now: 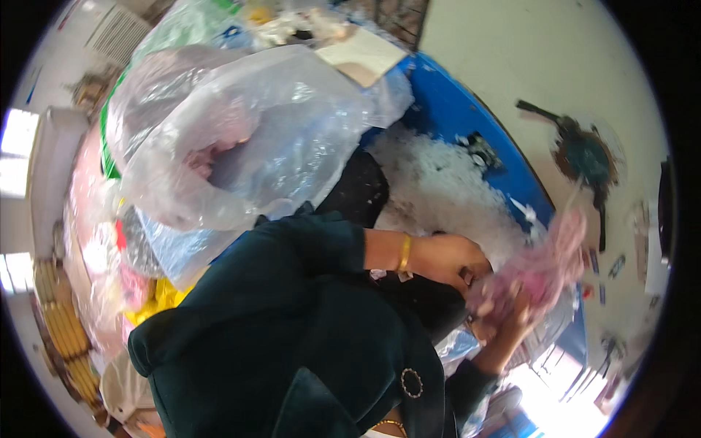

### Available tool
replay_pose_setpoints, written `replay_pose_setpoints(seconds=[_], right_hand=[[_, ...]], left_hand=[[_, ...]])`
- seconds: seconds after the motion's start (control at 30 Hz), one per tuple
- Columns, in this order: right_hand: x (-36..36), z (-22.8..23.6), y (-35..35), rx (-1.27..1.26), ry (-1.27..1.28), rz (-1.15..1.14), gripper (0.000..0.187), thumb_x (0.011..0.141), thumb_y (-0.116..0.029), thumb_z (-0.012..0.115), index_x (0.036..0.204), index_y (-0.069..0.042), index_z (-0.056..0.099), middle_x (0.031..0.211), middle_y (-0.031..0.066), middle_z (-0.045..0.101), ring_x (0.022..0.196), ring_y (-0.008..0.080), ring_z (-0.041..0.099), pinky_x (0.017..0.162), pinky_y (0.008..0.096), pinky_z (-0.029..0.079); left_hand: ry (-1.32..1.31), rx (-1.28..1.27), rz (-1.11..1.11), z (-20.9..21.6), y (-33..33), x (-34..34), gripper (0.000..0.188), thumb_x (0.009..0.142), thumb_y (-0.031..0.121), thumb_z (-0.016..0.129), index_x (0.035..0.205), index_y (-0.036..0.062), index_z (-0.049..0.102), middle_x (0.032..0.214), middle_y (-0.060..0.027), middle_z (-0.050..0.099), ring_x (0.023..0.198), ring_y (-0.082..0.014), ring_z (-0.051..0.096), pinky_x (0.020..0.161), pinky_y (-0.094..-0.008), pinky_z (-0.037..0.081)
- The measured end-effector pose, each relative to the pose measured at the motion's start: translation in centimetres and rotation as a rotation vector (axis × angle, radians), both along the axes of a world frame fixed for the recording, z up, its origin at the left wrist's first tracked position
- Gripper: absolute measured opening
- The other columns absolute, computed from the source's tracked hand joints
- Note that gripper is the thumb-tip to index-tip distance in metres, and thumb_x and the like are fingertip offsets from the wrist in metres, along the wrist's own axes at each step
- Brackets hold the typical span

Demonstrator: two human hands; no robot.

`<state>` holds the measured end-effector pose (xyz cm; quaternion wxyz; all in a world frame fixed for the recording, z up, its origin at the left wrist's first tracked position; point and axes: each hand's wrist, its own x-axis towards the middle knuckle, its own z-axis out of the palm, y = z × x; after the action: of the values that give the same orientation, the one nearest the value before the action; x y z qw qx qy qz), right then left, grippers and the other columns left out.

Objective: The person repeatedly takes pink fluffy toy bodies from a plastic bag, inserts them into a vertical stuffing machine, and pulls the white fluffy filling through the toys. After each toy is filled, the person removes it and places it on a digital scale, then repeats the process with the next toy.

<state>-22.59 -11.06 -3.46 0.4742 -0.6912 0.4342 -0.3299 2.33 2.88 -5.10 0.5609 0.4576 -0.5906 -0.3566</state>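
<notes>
A pink, gauzy fabric bundle [549,266] is held between my two hands, its edges smeared by motion. My left hand [447,261], a yellow bangle at the wrist, is closed with its fingers at the left end of the bundle; a small dark brown piece [466,276] shows at those fingers. From below, my right hand [515,317] grips the bundle, its fingers curled over the pink material. Just behind my left hand, white fluffy stuffing [438,175] fills part of a blue bin [504,135].
A large clear plastic bag [292,109] with pink pieces inside lies at the upper left. On the pale table [496,44] to the right stands a dark round device [588,157] with protruding arms. A small dark object [480,152] rests at the bin's inner edge. Yellow bundles [66,328] are at far left.
</notes>
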Motion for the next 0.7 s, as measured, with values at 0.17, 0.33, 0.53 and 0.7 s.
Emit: replay_pose_setpoints(seconds=[0.17, 0.33, 0.53, 0.7], right_hand=[[-7.7, 3.9, 1.8, -0.42, 1.272, 0.122, 0.063, 0.078, -0.017, 0.064, 0.134, 0.0, 0.041, 0.124, 0.0198, 0.055, 0.108, 0.0314, 0.056, 0.095, 0.0432, 0.044], [-24.7, -1.1, -0.2, -0.105, 1.4, 0.142, 0.051, 0.082, -0.018, 0.063, 0.126, 0.003, 0.048, 0.122, 0.0204, 0.056, 0.102, 0.0307, 0.058, 0.091, 0.0409, 0.045], [-20.0, -3.3, -1.2, 0.138, 0.798, 0.162, 0.044, 0.085, -0.023, 0.064, 0.117, 0.006, 0.055, 0.117, 0.023, 0.058, 0.1, 0.0336, 0.058, 0.089, 0.0405, 0.045], [-2.5, 0.0, 0.4, 0.067, 0.519, 0.335, 0.032, 0.086, -0.011, 0.063, 0.115, 0.002, 0.06, 0.112, 0.0125, 0.062, 0.104, 0.0212, 0.059, 0.09, 0.0314, 0.046]], left_hand=[[-0.578, 0.618, 1.068, -6.1, 14.9, 14.8, 0.03, 0.073, 0.014, 0.059, 0.102, 0.0092, 0.065, 0.101, -0.0149, 0.063, 0.097, -0.0333, 0.058, 0.083, -0.0419, 0.047], [-1.726, 1.009, 1.383, -10.2, 32.0, 28.5, 0.047, 0.092, 0.043, 0.043, 0.125, 0.0104, 0.052, 0.111, -0.0115, 0.063, 0.096, -0.0313, 0.061, 0.087, -0.0433, 0.045], [-0.952, 1.066, 1.191, -7.0, 24.7, 26.8, 0.047, 0.089, 0.036, 0.052, 0.125, 0.0064, 0.052, 0.106, -0.0116, 0.064, 0.094, -0.0275, 0.062, 0.086, -0.0403, 0.046], [0.411, 0.54, 0.976, -3.6, 18.4, 19.0, 0.03, 0.083, 0.011, 0.063, 0.109, -0.0033, 0.061, 0.098, -0.0087, 0.067, 0.088, -0.0163, 0.064, 0.077, -0.0287, 0.05]])
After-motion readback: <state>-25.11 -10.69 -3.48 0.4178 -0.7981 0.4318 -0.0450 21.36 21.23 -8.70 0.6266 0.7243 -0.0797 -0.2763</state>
